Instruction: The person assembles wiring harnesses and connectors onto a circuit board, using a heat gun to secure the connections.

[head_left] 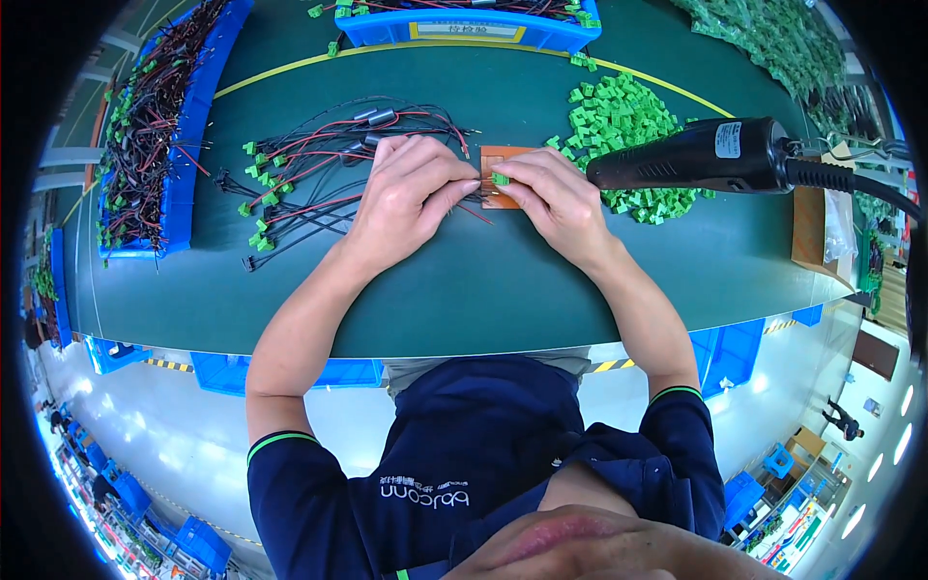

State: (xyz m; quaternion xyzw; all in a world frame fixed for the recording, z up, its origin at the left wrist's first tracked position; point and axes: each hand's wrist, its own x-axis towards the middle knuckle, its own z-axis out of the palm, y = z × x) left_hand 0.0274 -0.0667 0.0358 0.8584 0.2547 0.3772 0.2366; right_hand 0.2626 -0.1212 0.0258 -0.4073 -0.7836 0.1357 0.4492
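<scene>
My right hand (559, 198) is closed in a pinch on a small green terminal block (501, 180), above an orange-brown board (495, 153) on the table. Right beside it, my left hand (411, 193) has thumb and forefinger pressed together on thin dark wires, whose tips come close to the terminal block; whether they sit inside it I cannot tell. Left of that hand lie several red and black cables (309, 145) with green terminal blocks at their ends. A heap of loose green terminal blocks (619, 111) spreads beyond my right hand.
A black power tool (686, 159) with a thick cord points in from the right, close to my right hand. Blue bins of cables stand at the left (198, 116) and far edge (372, 31). Bagged green parts (764, 39) and a cardboard box (810, 227) lie at right.
</scene>
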